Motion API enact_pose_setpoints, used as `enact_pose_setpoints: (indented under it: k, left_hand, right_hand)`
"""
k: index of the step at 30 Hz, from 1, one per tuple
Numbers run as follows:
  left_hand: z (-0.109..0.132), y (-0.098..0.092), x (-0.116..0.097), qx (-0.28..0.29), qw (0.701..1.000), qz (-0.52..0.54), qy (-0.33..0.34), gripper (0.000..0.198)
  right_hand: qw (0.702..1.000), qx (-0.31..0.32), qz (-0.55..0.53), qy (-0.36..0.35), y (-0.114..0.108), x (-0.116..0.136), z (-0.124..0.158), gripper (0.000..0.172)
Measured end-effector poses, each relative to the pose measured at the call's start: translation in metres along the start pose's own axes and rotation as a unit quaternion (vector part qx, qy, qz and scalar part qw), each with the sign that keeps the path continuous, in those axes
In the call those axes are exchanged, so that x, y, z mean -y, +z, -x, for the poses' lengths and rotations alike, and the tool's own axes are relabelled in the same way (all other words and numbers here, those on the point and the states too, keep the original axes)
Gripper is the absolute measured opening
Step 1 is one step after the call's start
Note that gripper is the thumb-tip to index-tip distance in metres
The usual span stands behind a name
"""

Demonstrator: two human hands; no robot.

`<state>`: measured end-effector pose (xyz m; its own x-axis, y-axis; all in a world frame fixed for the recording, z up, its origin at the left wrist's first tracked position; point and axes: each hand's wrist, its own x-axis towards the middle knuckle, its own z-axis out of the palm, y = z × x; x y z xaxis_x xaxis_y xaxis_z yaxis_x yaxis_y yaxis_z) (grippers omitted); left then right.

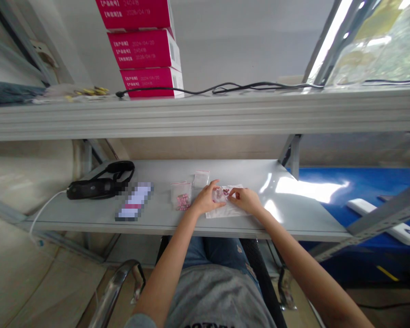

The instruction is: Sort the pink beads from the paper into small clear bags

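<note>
A packing storeroom, shown by grey steel shelving [205, 116], stacked magenta cartons [145, 50] and small zip bags [181, 196].

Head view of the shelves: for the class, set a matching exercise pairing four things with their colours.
Things:
1. Stacked cartons
2. Cable on the upper shelf
3. Flat sheet under the left hand and right hand
4. Surface right of the lower shelf

Colours:
A. White
B. Magenta
C. Blue
D. Black

Pairs: 1-B, 2-D, 3-A, 4-C

Left hand [205, 199] and right hand [246, 200] pinch a small clear bag [219, 195]; white sheet [223, 212] beneath.
</note>
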<state>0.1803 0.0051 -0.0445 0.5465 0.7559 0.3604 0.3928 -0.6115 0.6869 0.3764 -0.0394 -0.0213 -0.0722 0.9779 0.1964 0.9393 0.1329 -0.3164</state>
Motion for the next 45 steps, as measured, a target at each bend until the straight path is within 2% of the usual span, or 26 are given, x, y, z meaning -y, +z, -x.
enact_pose_setpoints:
  k: [6,10,16,22,28,39,45]
  left_hand:
    - [0.000,0.001,0.002,-0.011,1.000,0.001,0.022,0.086]
    - [0.000,0.002,0.002,-0.019,0.999,0.007,0.029,0.085]
    - [0.000,0.002,0.000,-0.018,1.000,0.013,0.022,0.084]
    - [-0.001,0.002,-0.001,-0.016,1.000,0.014,0.007,0.085]
    - [-0.001,0.002,-0.001,-0.014,1.000,0.011,0.015,0.085]
    - [-0.001,0.001,-0.002,-0.009,1.000,0.017,0.014,0.086]
    - [-0.001,0.003,0.001,-0.023,0.999,0.028,0.025,0.087]
  right_hand:
    - [0.994,-0.010,-0.102,-0.029,0.004,0.003,-0.005,0.029]
    - [0.991,-0.002,-0.125,-0.054,0.006,0.005,-0.006,0.028]
    - [0.998,-0.017,-0.049,-0.018,-0.002,0.001,-0.018,0.029]
    - [0.994,0.056,0.091,-0.033,-0.017,0.016,-0.040,0.022]
    - [0.983,0.103,0.144,-0.042,-0.015,0.024,-0.052,0.022]
    - [0.980,0.097,0.164,-0.059,-0.015,0.021,-0.053,0.021]
    - [0.996,0.066,0.048,-0.042,-0.022,0.021,-0.048,0.021]
